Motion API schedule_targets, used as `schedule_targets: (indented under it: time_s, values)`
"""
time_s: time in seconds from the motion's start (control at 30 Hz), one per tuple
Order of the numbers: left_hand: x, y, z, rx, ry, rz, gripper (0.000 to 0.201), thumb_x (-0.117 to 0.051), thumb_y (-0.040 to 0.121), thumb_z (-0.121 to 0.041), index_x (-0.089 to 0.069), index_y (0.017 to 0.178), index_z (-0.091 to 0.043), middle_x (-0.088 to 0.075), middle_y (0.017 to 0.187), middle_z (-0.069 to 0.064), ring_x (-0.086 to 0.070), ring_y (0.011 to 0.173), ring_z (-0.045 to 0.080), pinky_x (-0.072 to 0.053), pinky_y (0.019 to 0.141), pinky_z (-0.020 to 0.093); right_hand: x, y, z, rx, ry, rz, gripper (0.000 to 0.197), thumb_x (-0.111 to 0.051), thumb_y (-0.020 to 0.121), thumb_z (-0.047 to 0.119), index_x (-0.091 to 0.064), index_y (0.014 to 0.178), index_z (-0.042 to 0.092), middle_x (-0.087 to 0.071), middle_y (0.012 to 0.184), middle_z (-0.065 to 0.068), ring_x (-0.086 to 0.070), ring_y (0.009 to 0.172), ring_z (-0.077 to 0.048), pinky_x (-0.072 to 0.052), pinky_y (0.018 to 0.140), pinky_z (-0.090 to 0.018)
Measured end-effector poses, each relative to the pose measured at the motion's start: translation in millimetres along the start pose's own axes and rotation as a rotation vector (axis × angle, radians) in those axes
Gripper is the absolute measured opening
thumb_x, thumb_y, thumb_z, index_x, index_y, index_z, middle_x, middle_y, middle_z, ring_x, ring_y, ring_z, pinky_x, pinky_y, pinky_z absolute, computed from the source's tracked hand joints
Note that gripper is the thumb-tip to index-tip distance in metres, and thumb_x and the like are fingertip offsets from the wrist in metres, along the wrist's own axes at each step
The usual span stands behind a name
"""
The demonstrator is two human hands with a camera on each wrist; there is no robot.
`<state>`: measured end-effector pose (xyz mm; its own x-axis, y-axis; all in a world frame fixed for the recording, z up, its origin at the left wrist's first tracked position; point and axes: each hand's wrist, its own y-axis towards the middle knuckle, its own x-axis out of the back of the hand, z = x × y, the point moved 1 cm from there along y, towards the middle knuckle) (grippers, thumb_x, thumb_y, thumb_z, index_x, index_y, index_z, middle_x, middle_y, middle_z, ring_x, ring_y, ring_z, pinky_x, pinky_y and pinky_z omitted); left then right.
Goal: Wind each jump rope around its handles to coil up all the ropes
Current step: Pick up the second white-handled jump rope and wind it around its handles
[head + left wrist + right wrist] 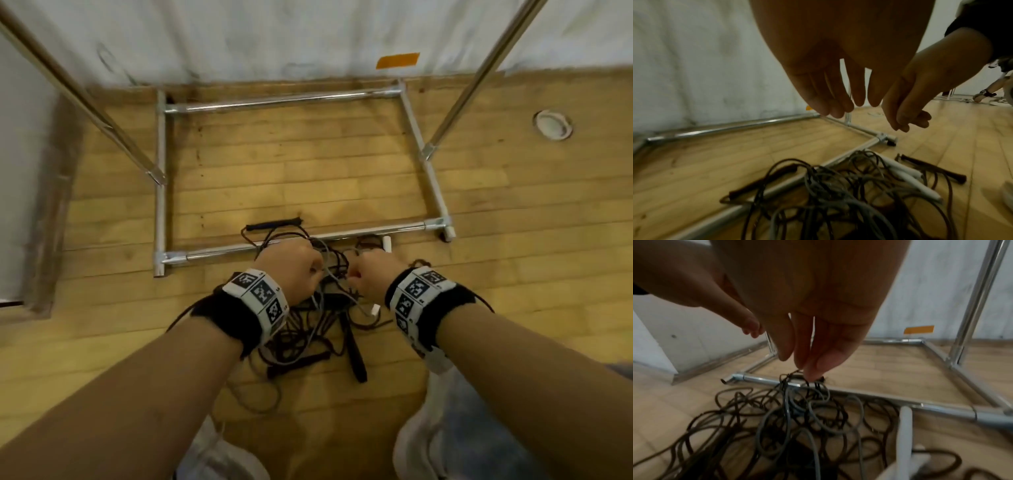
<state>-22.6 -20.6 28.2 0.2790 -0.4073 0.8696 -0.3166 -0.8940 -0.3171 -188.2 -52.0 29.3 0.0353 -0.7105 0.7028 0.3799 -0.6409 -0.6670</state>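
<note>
A tangle of dark brown and grey jump ropes (318,329) lies on the wooden floor, partly draped over a metal bar. White handles (387,243) (375,310) and black handles (274,225) (356,356) stick out of it. My left hand (294,267) hovers over the pile's far side, and in the left wrist view its fingers (838,107) hang straight and hold nothing. My right hand (370,274) hovers beside it. Its fingers (818,363) point down close together, and no rope shows between them. The pile (838,194) (797,418) sits below both hands.
A chrome rack base (161,192) frames the floor ahead, with slanted uprights (479,75) on both sides. A white wall with orange tape (397,61) stands behind it. A round floor fitting (552,125) lies at the right. My white shoes (421,445) are near the pile. Another person's hand (982,95) is far right.
</note>
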Motion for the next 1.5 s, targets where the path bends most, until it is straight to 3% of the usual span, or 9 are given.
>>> schedule_targets:
  time_s: [0.27, 0.53, 0.63, 0.77, 0.93, 1.07, 1.23, 1.4, 1.5]
  values:
    - [-78, 27, 18, 0.029, -0.073, 0.147, 0.028, -0.053, 0.093, -0.035, -0.061, 0.118, -0.024, -0.055, 0.114, -0.004, -0.054, 0.106, 0.017, -0.051, 0.084, 0.033, -66, 57, -33, -0.033, 0.025, 0.128, 0.049, -0.054, 0.091, 0.038, -0.041, 0.136, 0.023, -0.042, 0.131, -0.006, -0.051, 0.112, -0.029, -0.047, 0.087, -0.039]
    - [-108, 44, 17, 0.058, -0.102, 0.191, 0.049, -0.054, 0.092, -0.038, -0.042, 0.139, -0.027, -0.047, 0.131, -0.003, -0.05, 0.117, 0.019, -0.046, 0.086, 0.03, -93, 53, -43, 0.037, -0.059, -0.033, 0.026, -0.049, 0.093, 0.023, -0.06, 0.114, 0.014, -0.046, 0.117, -0.006, -0.055, 0.1, -0.027, -0.046, 0.079, -0.036]
    - [-104, 46, 11, 0.051, -0.064, 0.192, 0.048, -0.055, 0.091, -0.037, -0.043, 0.137, -0.029, -0.044, 0.117, 0.0, -0.05, 0.108, 0.021, -0.04, 0.074, 0.026, -78, 46, -36, 0.131, -0.005, -0.1, 0.029, -0.045, 0.095, 0.028, -0.059, 0.116, 0.014, -0.053, 0.115, -0.005, -0.054, 0.104, -0.025, -0.043, 0.08, -0.033]
    - [-67, 45, 4, 0.061, -0.126, 0.057, 0.026, -0.052, 0.094, -0.033, -0.064, 0.112, -0.019, -0.034, 0.094, -0.002, -0.046, 0.083, 0.019, -0.031, 0.065, 0.027, -32, 33, -23, 0.15, 0.041, -0.224, 0.02, -0.044, 0.094, 0.028, -0.058, 0.103, 0.017, -0.056, 0.093, -0.003, -0.055, 0.097, -0.026, -0.04, 0.075, -0.034]
    - [17, 32, -12, 0.069, -0.157, -0.086, 0.021, -0.053, 0.095, -0.035, -0.07, 0.099, -0.023, -0.059, 0.089, -0.001, -0.056, 0.081, 0.022, -0.037, 0.061, 0.03, 40, -2, -4, 0.139, 0.062, -0.295, 0.021, -0.046, 0.094, 0.034, -0.061, 0.097, 0.02, -0.055, 0.081, 0.001, -0.055, 0.084, -0.024, -0.038, 0.066, -0.032]
    - [84, 6, -30, 0.107, -0.193, -0.26, 0.013, -0.058, 0.091, -0.032, -0.064, 0.08, -0.029, -0.054, 0.065, -0.014, -0.049, 0.06, 0.002, -0.028, 0.048, 0.014, 87, -47, 8, 0.146, 0.098, -0.326, 0.016, -0.055, 0.09, 0.034, -0.063, 0.094, 0.02, -0.059, 0.086, -0.001, -0.055, 0.084, -0.022, -0.046, 0.07, -0.033]
    - [149, -36, -59, -0.009, -0.097, -0.422, 0.014, -0.061, 0.09, -0.031, -0.07, 0.085, -0.022, -0.059, 0.075, -0.007, -0.053, 0.075, 0.016, -0.034, 0.063, 0.029, 118, -111, 24, 0.22, 0.288, -0.372, 0.014, -0.059, 0.09, 0.03, -0.057, 0.076, 0.03, -0.063, 0.08, 0.007, -0.057, 0.079, -0.015, -0.043, 0.064, -0.027]
    - [192, -73, -75, -0.002, -0.064, -0.642, 0.011, -0.064, 0.087, -0.029, -0.074, 0.087, -0.024, -0.055, 0.081, -0.009, -0.049, 0.076, 0.013, -0.029, 0.067, 0.026, 136, -154, 51, 0.318, 0.288, -0.488, 0.025, -0.053, 0.093, 0.028, -0.055, 0.068, 0.027, -0.067, 0.075, 0.004, -0.061, 0.074, -0.017, -0.046, 0.068, -0.031]
    - [204, -91, -79, 0.029, -0.134, -0.752, 0.012, -0.065, 0.086, -0.022, -0.074, 0.093, -0.019, -0.061, 0.089, -0.005, -0.058, 0.079, 0.018, -0.042, 0.072, 0.029, 144, -169, 64, 0.373, 0.332, -0.578, 0.029, -0.052, 0.093, 0.025, -0.056, 0.065, 0.024, -0.066, 0.07, 0.006, -0.062, 0.07, -0.015, -0.046, 0.067, -0.029]
